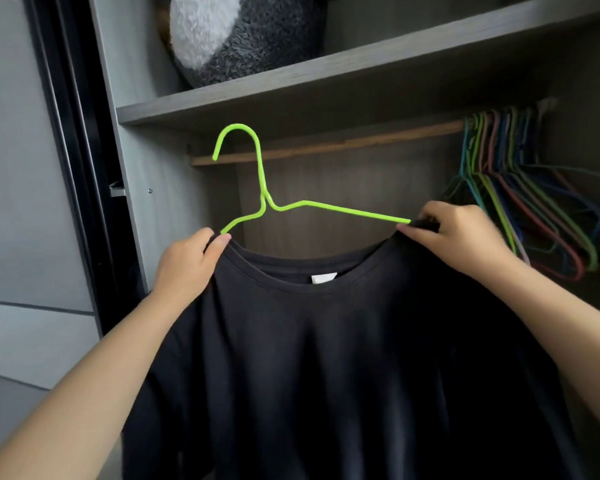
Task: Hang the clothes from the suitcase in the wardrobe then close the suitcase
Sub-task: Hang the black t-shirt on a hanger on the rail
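Risk of slippage at the shoulder seams before hooking.
I held the black T-shirt (pixel 326 358) on the green hanger (pixel 262 199) in front of the open wardrobe (pixel 291 84), the hook just below and in front of the wooden rail (pixel 326 145) and not yet over it. My left hand (pixel 187 265) pinched the collar edge and the hanger's left arm together, thumb on top; my right hand (pixel 458 237) gripped the fabric over the right arm, fingers curled round it. Both forearms were raised and extended forward. I judged that releasing either pinch early could let the shirt slide off one side, and that the tilted hook could miss the rail or snag the bunch of spare hangers (pixel 520 188) at the right end. The suitcase was not in view.
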`<state>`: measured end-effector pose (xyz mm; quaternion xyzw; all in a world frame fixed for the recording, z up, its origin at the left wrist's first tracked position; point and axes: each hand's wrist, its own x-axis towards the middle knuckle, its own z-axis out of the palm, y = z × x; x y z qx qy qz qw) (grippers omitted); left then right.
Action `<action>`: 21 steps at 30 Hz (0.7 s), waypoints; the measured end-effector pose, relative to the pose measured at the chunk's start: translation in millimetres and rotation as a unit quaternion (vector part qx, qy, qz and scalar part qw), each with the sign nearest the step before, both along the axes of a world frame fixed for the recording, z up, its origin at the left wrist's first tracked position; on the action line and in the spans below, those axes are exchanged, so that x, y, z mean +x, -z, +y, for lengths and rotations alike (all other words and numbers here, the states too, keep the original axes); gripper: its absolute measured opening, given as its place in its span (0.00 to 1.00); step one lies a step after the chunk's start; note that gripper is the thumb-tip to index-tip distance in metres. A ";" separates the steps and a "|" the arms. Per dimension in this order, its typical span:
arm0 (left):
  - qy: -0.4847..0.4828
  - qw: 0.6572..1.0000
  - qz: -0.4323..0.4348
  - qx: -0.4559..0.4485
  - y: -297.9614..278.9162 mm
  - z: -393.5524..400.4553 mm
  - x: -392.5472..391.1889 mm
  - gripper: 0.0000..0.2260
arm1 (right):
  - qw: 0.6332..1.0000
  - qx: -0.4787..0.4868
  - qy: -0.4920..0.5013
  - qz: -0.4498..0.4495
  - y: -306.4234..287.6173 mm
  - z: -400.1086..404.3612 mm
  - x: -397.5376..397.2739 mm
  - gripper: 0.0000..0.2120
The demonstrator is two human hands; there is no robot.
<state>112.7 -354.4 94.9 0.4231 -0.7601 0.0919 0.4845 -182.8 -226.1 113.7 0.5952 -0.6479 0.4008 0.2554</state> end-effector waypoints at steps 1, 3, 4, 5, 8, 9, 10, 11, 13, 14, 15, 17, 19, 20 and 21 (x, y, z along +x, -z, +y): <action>0.000 1.000 0.009 0.013 2.2 -1.6 3.7 0.18 | 1.000 0.003 -0.004 0.011 0.1 3.0 -1.5 0.18; 0.003 1.000 0.017 0.025 4.7 -0.7 4.7 0.19 | 0.999 0.017 -0.003 0.052 1.2 7.0 -1.6 0.18; 0.008 0.999 0.018 0.025 4.8 1.1 2.8 0.18 | 0.997 0.029 -0.001 0.068 1.5 8.7 -0.9 0.19; 0.014 0.999 0.016 0.024 4.1 3.5 0.5 0.18 | 0.996 0.050 0.004 0.079 1.4 10.6 0.3 0.19; 0.010 1.000 -0.018 0.002 -0.8 8.8 -6.1 0.15 | 0.978 0.115 0.086 0.153 0.5 12.8 4.0 0.19; 0.002 0.999 -0.036 -0.003 -2.0 9.2 -7.9 0.14 | 0.965 0.132 0.114 0.195 0.9 12.3 7.0 0.20; -0.005 0.998 -0.057 -0.007 -3.2 10.2 -9.7 0.14 | 0.955 0.140 0.125 0.228 3.4 10.6 10.1 0.19; -0.007 0.997 -0.076 -0.016 -3.8 11.0 -12.0 0.15 | 0.951 0.145 0.119 0.246 6.4 8.5 13.1 0.18; 0.000 0.993 -0.114 -0.043 -4.5 13.4 -18.6 0.18 | 0.953 0.151 0.096 0.246 10.8 4.6 20.5 0.17; 0.003 0.990 -0.130 -0.050 -5.2 15.7 -22.9 0.19 | 0.956 0.146 0.089 0.237 11.3 2.5 24.0 0.17; 0.005 0.989 -0.140 -0.054 -5.9 18.6 -27.9 0.18 | 0.960 0.139 0.085 0.226 11.2 0.3 26.9 0.18; 0.017 0.987 -0.144 -0.070 -8.0 22.9 -34.9 0.21 | 0.971 0.111 0.071 0.201 10.5 -3.7 32.1 0.17; 0.028 0.987 -0.130 -0.085 -11.0 23.4 -34.6 0.24 | 0.980 0.066 0.054 0.180 10.0 -4.1 33.5 0.16; 0.030 0.989 -0.121 -0.084 -11.0 21.1 -31.0 0.26 | 0.982 0.049 0.052 0.173 9.7 -3.4 31.2 0.16; 0.028 0.991 -0.110 -0.075 -10.6 18.1 -25.9 0.27 | 0.985 0.037 0.053 0.162 8.7 -1.5 27.6 0.17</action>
